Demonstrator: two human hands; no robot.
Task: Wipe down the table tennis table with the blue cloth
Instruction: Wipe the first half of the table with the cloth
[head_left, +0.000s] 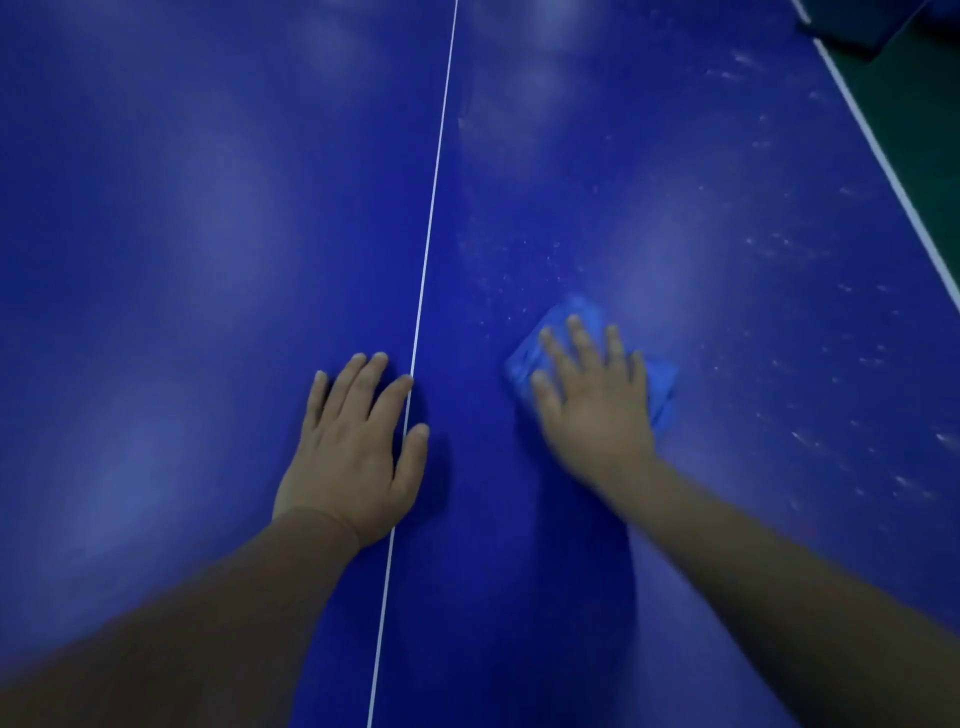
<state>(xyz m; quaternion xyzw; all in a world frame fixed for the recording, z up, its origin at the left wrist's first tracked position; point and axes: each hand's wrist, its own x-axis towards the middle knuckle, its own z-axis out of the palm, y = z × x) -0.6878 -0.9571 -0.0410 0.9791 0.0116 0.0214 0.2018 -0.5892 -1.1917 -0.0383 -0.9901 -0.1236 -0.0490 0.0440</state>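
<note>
The dark blue table tennis table fills the view, split by a thin white centre line. My right hand lies flat with spread fingers on a folded blue cloth, pressing it to the table right of the line; the hand looks blurred. My left hand rests flat on the table at the centre line, its fingers straight, holding nothing. White specks and dusty streaks cover the right half beyond and beside the cloth.
The table's right edge with its white border line runs diagonally at the upper right, with green floor beyond it. A dark blue object sits at the top right corner.
</note>
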